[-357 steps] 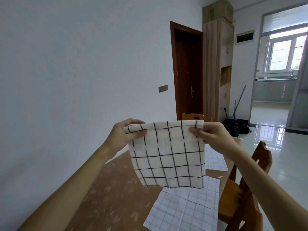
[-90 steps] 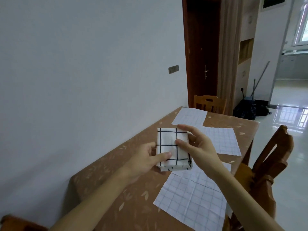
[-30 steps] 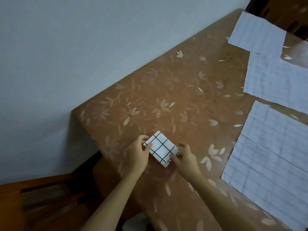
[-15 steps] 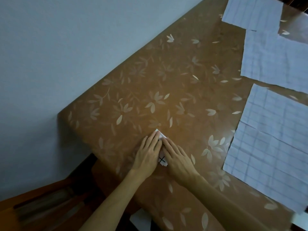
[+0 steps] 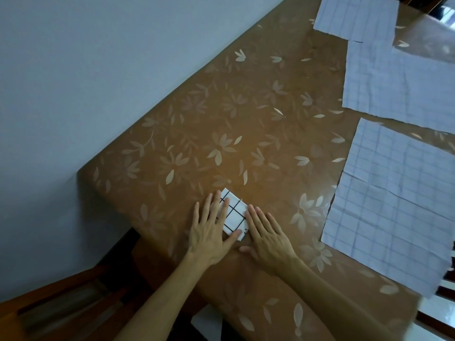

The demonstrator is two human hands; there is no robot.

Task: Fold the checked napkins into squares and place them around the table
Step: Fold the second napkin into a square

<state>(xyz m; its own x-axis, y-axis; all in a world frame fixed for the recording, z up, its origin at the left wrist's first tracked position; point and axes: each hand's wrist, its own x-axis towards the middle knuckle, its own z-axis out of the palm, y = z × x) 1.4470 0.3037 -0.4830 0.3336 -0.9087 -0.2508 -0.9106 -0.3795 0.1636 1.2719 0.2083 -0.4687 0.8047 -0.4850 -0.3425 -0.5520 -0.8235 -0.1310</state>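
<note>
Napkin (image 5: 235, 212), folded to a small square with a black check, lies flat on the table (image 5: 258, 124) close to its near-left corner. One napkin corner points away toward the wall (image 5: 98, 60).

Left hand (image 5: 211, 230) lies flat on the napkin's left part, fingers straight and spread. Its thumb crosses the napkin's lower edge. It presses and grips nothing.

Right hand (image 5: 268, 235) lies flat on the table just right of the napkin, fingers straight and together. Its fingertips touch the napkin's right edge, with the thumb out on the tabletop. It holds nothing.

Both forearms cross the table's near edge, where the brown leaf-print cover hangs over. The table's long left edge runs tight along the wall.

Open room: bare tabletop all the way from the napkin up along the wall side. There is also a bare strip between the right hand and the near sheet (image 5: 394, 205).

The near sheet is an unfolded light-grid cloth whose lower corner runs over the table's right edge. The mid sheet (image 5: 398, 82) sits past it, with a narrow gap between their edges. The far sheet (image 5: 357, 16) overlaps or touches the mid sheet's top; cannot tell which.

Chair (image 5: 61, 311), wooden and blurred, sits bottom left below the table corner.
</note>
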